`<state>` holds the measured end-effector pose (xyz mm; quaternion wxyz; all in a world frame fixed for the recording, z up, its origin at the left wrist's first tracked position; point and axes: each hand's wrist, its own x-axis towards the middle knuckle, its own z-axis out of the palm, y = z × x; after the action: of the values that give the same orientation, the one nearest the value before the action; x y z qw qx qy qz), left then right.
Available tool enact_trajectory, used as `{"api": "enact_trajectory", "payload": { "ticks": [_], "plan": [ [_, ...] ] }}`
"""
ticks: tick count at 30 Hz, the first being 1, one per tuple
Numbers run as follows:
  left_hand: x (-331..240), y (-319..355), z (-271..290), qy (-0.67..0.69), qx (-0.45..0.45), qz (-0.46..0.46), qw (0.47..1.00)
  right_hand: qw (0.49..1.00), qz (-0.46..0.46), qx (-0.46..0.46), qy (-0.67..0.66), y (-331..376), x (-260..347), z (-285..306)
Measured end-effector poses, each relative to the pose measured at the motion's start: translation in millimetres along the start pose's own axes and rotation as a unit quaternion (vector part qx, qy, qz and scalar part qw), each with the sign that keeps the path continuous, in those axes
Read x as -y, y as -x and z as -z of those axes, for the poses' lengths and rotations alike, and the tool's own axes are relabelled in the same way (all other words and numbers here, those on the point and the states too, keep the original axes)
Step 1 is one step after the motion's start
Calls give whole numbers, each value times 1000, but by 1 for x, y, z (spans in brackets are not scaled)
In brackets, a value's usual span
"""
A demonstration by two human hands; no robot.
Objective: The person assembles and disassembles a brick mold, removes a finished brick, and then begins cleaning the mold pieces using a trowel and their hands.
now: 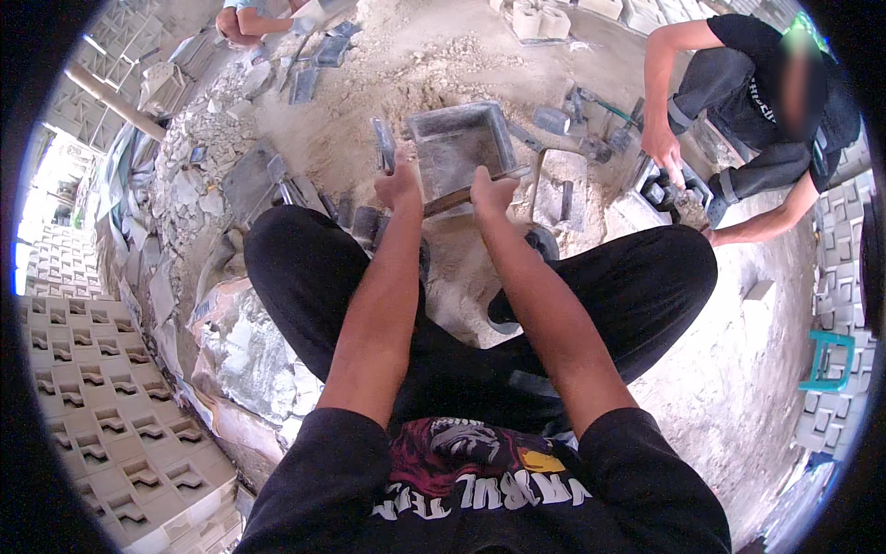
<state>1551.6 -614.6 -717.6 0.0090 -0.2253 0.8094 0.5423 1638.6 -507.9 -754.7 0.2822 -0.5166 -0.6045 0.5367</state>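
A square grey mould box point(507, 138) lies on the dusty ground in front of me, with raised walls at its far and right sides and pale dust on its floor. My left hand point(399, 188) is closed on a flat grey plate point(383, 141) that sticks up beside the box's left side. At the near right corner, my right hand point(493, 192) is closed round a long narrow bar point(448, 202), which slants across the box's near edge. Part of each held piece is hidden by the fingers.
A pale block with a slot point(559, 189) lies right of the box. Beyond it a co-worker point(771, 102) crouches, hands at another mould point(637, 205). Metal tools point(554, 120), rubble point(189, 185), stacked vent blocks point(101, 369) and a teal stool point(828, 360) stand around. Another person point(245, 23) crouches far left.
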Motion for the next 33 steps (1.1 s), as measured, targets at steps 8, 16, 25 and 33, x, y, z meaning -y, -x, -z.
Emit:
{"api": "enact_trajectory", "payload": {
  "ticks": [8, 16, 25, 33],
  "plan": [
    [24, -14, 1, -113, -28, -30, 993, 984, -169, -37, 48, 48, 2, 5],
    [128, -101, -56, -150, -28, -87, 984, 988, -114, 102, -18, -5, -57, -14],
    [105, -107, -78, -171, 82, -119, 975, 984, -133, 120, 8, -27, -55, -22],
    [104, -79, -131, -341, 206, -177, 900, 985, -116, -15, 130, -108, -141, -23]
  ]
}}
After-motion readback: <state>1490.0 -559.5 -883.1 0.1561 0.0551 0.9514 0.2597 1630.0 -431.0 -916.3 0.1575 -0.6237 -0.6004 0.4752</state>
